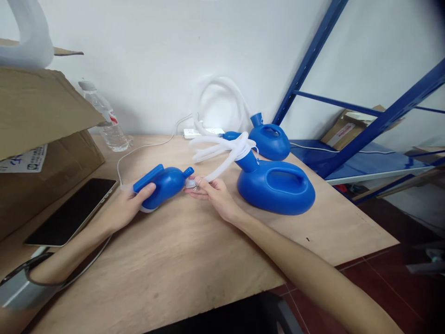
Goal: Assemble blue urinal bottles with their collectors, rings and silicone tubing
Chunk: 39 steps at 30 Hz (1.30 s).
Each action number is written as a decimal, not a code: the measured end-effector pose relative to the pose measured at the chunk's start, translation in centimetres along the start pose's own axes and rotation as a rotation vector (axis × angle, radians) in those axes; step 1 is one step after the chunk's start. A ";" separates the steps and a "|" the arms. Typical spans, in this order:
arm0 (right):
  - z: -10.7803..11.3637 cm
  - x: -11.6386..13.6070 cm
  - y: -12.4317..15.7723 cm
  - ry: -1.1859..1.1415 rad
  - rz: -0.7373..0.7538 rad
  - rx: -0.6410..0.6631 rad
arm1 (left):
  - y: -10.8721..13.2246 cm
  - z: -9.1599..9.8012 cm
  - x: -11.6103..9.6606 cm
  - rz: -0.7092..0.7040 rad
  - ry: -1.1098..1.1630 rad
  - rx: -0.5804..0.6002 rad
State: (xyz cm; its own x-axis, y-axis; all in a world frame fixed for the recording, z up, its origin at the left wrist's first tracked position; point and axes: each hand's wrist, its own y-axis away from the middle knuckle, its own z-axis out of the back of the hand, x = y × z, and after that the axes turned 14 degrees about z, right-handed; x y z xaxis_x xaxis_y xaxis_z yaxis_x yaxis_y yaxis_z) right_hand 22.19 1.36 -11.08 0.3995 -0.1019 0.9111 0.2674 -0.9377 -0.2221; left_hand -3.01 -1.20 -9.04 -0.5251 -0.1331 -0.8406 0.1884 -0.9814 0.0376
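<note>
Risks first. The left hand [134,204] is closed around the rear of a small blue urinal bottle [163,185], thumb along its flat handle. The body is rounded and smooth, so a loose hold could let it roll or twist on the plywood table [174,278], probably when pushed from the neck side. At 3 o'clock of the bottle, the right hand [213,195] pinches the end of a white translucent hose [222,162] between thumb and fingertips, just beside the bottle's short neck [188,172]. The pinch is light and the hose looks springy, so the end could slip free. The hose runs on toward 2 o'clock and loops around the neck of a larger blue urinal [274,188], so a hard tug could drag or tip that one.

As for looks, the held bottle is glossy blue plastic, lying on its side near the table's middle, with the neck pointing to 3 o'clock and a pale patch underneath. Something small and shiny sits at the hose end, too small to identify. The hose is tangled in 2 or more loops.
</note>
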 end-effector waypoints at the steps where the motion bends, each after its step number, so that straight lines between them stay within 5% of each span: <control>1: 0.0 0.0 0.0 0.001 0.004 -0.002 | 0.0 0.1 0.1 -0.053 -0.034 0.066; 3: 0.1 0.1 -0.1 0.011 0.015 -0.003 | -0.2 0.3 0.2 -0.163 -0.113 0.142; 5: 0.3 0.4 -0.3 0.027 0.038 -0.011 | -0.5 0.9 0.1 -0.194 -0.134 0.081; 13: 1.1 1.5 -0.9 0.113 0.135 -0.048 | -2.0 3.5 -0.6 -0.059 0.190 -0.085; 20: 1.2 1.4 -0.9 0.078 0.155 -0.009 | -1.4 2.5 -0.3 0.005 0.293 -0.037; 28: 1.3 1.8 -0.8 0.057 0.170 -0.018 | -0.3 1.6 -1.5 0.167 0.688 0.097; 39: 0.8 2.3 -0.1 0.127 0.205 0.038 | 0.1 1.6 -1.7 0.085 0.651 0.098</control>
State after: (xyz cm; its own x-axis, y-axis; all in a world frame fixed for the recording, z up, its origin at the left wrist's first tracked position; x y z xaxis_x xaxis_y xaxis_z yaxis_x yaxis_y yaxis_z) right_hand 23.74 1.45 -9.24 0.3361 -0.3324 0.8812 0.2256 -0.8800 -0.4180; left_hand -3.44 -1.28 -6.73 0.1027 -0.1299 -0.9862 0.1151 -0.9832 0.1415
